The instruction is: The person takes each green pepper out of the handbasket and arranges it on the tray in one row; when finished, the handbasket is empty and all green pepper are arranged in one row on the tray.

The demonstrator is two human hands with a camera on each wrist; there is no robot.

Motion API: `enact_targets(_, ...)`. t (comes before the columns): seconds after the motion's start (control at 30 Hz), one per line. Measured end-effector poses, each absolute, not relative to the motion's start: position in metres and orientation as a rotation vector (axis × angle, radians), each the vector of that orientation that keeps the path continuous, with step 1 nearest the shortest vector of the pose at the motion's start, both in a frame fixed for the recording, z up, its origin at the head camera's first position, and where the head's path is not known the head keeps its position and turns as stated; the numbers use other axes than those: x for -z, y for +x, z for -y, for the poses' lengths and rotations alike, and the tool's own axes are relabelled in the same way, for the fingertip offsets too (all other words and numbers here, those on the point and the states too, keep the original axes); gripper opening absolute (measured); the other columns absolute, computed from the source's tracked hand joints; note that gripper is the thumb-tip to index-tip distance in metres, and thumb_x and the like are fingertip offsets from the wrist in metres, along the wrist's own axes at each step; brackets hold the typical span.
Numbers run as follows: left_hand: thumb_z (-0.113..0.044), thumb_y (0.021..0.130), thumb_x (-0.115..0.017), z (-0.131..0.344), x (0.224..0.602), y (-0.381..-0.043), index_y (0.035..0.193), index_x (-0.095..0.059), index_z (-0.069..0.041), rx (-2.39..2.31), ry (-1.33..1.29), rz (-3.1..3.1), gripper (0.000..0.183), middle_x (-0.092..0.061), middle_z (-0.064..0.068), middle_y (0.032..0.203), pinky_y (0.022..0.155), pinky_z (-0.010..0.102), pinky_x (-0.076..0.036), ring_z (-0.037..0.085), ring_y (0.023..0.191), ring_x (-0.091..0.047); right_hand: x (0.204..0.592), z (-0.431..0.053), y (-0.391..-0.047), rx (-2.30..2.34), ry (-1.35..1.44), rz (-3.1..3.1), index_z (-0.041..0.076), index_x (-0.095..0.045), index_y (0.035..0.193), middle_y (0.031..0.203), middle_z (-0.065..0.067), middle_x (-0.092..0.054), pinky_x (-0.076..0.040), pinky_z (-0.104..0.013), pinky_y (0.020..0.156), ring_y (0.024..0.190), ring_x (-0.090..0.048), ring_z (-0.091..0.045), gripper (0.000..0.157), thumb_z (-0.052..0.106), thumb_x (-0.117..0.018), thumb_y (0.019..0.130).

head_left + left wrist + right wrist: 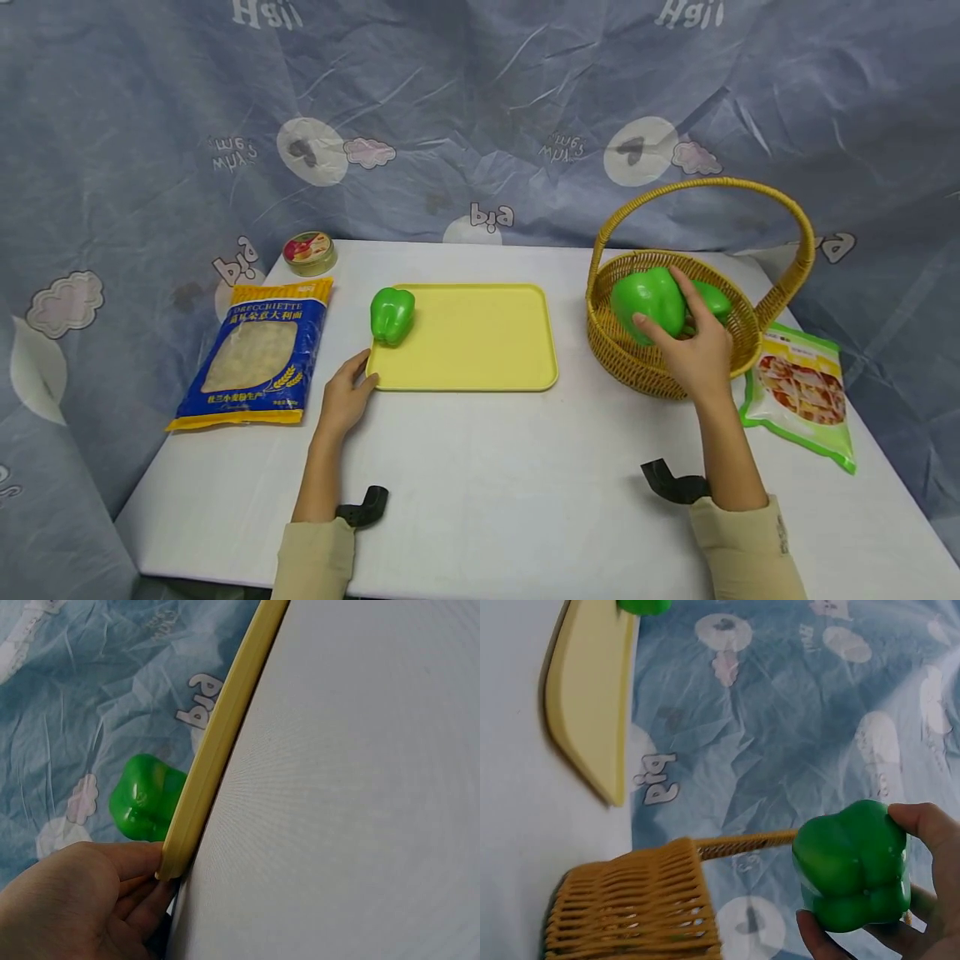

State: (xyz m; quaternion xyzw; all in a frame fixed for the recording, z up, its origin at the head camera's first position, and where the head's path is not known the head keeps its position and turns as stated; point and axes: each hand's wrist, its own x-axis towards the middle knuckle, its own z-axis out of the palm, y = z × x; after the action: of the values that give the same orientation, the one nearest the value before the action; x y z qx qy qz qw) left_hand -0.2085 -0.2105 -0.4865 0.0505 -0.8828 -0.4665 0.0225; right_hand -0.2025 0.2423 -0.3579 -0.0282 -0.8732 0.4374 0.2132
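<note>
My right hand (699, 350) grips a green bell pepper (648, 302) over the wicker basket (630, 375), thumb and fingers spread around its sides. In the right wrist view the held pepper (855, 870) appears beside the basket's handle. Another green item (712, 302), partly hidden by my fingers, is in the basket. My left hand (347, 398) pinches the near left corner of the yellow tray (480, 337); the left wrist view has the thumb and fingers on either side of its rim (217, 750). A second green bell pepper (392, 317) rests at the tray's left end.
On the left lie a blue and yellow pasta bag (255, 354) and, behind it, a small round tin (309, 254). A green and white food packet (802, 392) lies right of the basket, partly beneath its edge in view. A printed grey-blue cloth (480, 125) hangs behind the white table (510, 483).
</note>
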Motion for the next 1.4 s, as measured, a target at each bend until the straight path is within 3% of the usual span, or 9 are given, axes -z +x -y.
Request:
enact_targets(0.1,-0.015,0.094,-0.052,0.211,0.486,-0.208,0.141,-0.036,-0.003,1.447,0.150,2.734,0.050,-0.040,0.016,0.141,0.109,0.043,-0.024,0.030,0.131,-0.033,0.350,-0.235,-0.196,-1.220,-0.070,2.353,0.045,-0.038,0.137,0.133,-0.014,-0.046,-0.042,-0.009,0.063,0.103,-0.053,-0.031,0.070,0.037,-0.073,0.077)
enact_targets(0.23,-0.015,0.094,-0.052,0.211,0.487,-0.208,0.141,-0.037,-0.003,1.443,0.138,2.735,0.050,-0.040,0.016,0.141,0.109,0.043,-0.024,0.030,0.131,-0.032,0.340,-0.223,-0.190,-1.242,-0.037,2.268,0.044,-0.040,0.136,0.132,-0.009,-0.048,-0.041,-0.004,0.062,0.103,-0.054,-0.031,0.069,0.032,-0.074,0.077)
enact_targets(0.47,-0.016,0.094,-0.052,0.212,0.490,-0.208,0.141,-0.037,-0.004,1.422,0.133,2.733,0.050,-0.040,0.016,0.140,0.109,0.042,-0.024,0.029,0.131,-0.034,0.322,-0.195,-0.193,-1.272,0.091,2.162,0.039,-0.042,0.136,0.131,0.000,-0.051,-0.046,-0.007,0.061,0.096,-0.057,-0.025,0.072,0.025,-0.077,0.075)
enact_targets(0.63,-0.015,0.094,-0.052,0.212,0.490,-0.208,0.141,-0.037,-0.004,1.397,0.128,2.732,0.050,-0.040,0.016,0.140,0.109,0.042,-0.024,0.030,0.130,-0.034,0.315,-0.165,-0.204,-1.271,0.163,2.125,0.039,-0.043,0.136,0.127,0.000,-0.055,-0.049,-0.011,0.059,0.089,-0.058,-0.019,0.069,0.034,-0.075,0.075)
enact_targets(0.8,-0.016,0.094,-0.052,0.213,0.491,-0.209,0.141,-0.037,-0.005,1.400,0.119,2.728,0.050,-0.041,0.015,0.140,0.109,0.043,-0.024,0.030,0.131,-0.034,0.316,-0.125,-0.222,-1.298,0.204,2.137,0.036,-0.043,0.137,0.127,-0.002,-0.055,-0.054,-0.027,0.061,0.087,-0.058,-0.019,0.070,0.043,-0.073,0.075)
enact_targets(0.93,-0.016,0.094,-0.052,0.213,0.493,-0.210,0.141,-0.037,-0.005,1.401,0.116,2.728,0.050,-0.041,0.015,0.140,0.109,0.042,-0.024,0.029,0.131,-0.034,0.328,-0.089,-0.240,-1.319,0.234,2.150,0.030,-0.042,0.139,0.126,-0.006,-0.055,-0.056,-0.033,0.060,0.084,-0.060,-0.024,0.071,0.046,-0.071,0.076)
enact_targets(1.13,-0.017,0.094,-0.052,0.213,0.493,-0.211,0.141,-0.037,-0.005,1.413,0.107,2.733,0.050,-0.040,0.015,0.141,0.110,0.043,-0.023,0.030,0.132,-0.032,0.356,-0.047,-0.265,-1.309,0.226,2.176,0.023,-0.044,0.139,0.123,-0.008,-0.058,-0.055,-0.034,0.062,0.079,-0.063,-0.024,0.073,0.049,-0.070,0.076)
enact_targets(1.4,-0.016,0.094,-0.051,0.213,0.490,-0.211,0.140,-0.037,-0.003,1.400,0.092,2.732,0.050,-0.040,0.017,0.140,0.109,0.043,-0.024,0.031,0.130,-0.034,0.398,-0.007,-0.286,-1.275,0.027,2.371,0.033,-0.041,0.139,0.117,-0.008,-0.061,-0.051,-0.040,0.066,0.092,-0.061,-0.023,0.073,0.055,-0.067,0.075)
